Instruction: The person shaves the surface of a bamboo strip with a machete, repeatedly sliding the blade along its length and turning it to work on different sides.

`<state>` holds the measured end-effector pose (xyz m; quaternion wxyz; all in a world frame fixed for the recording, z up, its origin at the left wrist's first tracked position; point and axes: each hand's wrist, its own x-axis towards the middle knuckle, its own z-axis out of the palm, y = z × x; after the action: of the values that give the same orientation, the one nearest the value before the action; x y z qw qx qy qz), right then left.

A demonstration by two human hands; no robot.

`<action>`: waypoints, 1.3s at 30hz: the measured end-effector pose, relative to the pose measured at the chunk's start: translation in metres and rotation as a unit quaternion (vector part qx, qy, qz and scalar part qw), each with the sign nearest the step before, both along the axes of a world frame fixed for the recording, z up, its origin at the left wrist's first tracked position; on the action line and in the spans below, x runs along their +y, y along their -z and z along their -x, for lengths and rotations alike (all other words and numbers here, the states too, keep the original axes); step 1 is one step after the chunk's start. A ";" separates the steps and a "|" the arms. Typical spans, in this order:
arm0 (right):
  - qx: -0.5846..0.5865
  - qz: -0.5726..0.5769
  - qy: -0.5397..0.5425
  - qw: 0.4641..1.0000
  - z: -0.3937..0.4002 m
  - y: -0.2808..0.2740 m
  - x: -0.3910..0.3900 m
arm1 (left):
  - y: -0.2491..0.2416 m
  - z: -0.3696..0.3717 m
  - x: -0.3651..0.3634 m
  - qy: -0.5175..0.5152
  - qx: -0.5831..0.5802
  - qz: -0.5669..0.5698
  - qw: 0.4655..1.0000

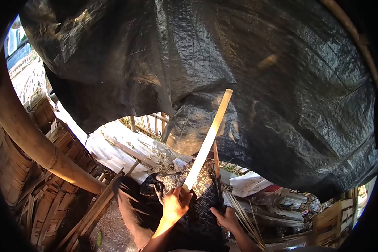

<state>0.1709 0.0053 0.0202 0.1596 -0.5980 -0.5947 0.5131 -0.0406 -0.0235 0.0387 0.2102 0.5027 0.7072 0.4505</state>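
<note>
Your left hand [175,206] has its fingers gripping the pale strip [208,140] near its lower end, above the patterned cloth [205,183], likely leaving its length free. Your right hand [227,219] has fingers closed around a slim dark piece [219,189], apparently to hold it alongside
</note>
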 end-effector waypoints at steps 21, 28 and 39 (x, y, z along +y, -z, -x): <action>-0.181 -0.341 -0.121 0.914 0.010 -0.035 0.010 | 0.025 -0.019 -0.024 0.115 -0.435 0.115 0.886; -0.279 -0.354 -0.197 0.870 0.025 -0.051 0.024 | 0.029 -0.024 -0.026 0.128 -0.434 0.178 0.874; -0.258 -0.330 -0.089 0.904 0.023 -0.039 0.003 | 0.040 -0.009 0.001 0.272 -0.482 0.185 0.813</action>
<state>0.1484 0.0084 0.0591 0.1431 -0.5672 -0.8010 0.1275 -0.0319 -0.0227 -0.0014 0.7266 0.3448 0.4200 0.4205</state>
